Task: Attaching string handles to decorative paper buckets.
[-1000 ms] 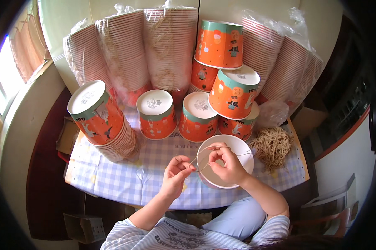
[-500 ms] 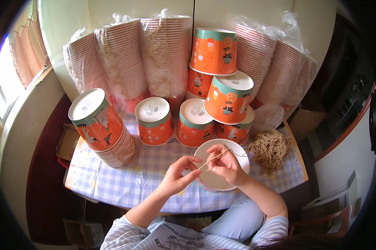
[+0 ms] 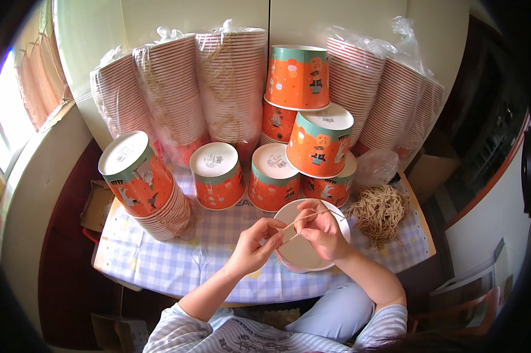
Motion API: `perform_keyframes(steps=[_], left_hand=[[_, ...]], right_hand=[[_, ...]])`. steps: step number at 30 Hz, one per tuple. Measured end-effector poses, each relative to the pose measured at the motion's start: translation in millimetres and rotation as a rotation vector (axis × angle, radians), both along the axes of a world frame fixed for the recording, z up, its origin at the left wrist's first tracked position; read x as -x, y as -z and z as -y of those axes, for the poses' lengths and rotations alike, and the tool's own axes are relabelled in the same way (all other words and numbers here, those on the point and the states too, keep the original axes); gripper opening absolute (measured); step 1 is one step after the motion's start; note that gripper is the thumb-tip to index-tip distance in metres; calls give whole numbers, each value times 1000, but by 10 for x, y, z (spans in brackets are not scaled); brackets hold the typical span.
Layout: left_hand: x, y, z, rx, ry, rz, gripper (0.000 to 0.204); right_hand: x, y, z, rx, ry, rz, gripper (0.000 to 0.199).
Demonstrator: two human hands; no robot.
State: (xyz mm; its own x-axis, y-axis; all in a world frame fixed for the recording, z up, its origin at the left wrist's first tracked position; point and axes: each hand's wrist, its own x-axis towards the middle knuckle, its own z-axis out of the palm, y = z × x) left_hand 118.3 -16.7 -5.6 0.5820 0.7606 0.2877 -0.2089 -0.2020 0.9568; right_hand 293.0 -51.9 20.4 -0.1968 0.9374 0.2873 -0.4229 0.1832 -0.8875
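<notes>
Above an upright paper bucket (image 3: 301,254), whose white inside faces up, my two hands hold a thin tan cord (image 3: 288,227) between them. My left hand (image 3: 255,246) pinches one part of it between thumb and fingers. In my right hand (image 3: 324,236) thumb and fingertips grip the other side, and a loose end sticks out to the right past the fingers. The cord crosses between the hands in what looks like a small loop. Just right of the bucket lies a tangled heap of the same tan cord (image 3: 380,213).
Upside-down orange-and-green paper buckets (image 3: 218,185) stand across the checked tablecloth (image 3: 177,262), some stacked on the right (image 3: 318,144). A tilted stack (image 3: 142,185) stands at the left. Tall plastic-wrapped bucket stacks (image 3: 230,82) line the back, beside a crumpled clear bag (image 3: 376,166).
My left hand has closed its fingers more tightly on the cord and drawn slightly inward. My right hand has barely moved. The whole view has shifted slightly.
</notes>
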Motion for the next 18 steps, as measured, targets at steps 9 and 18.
perform_keyframes(steps=[9,18], left_hand=[[-23,-106,43,-473,-261,-187,9],[-5,-134,38,-468,-257,-263,11]], right_hand=[[-4,10,-35,126,14,-126,41],[44,-19,-28,59,19,-106,44]])
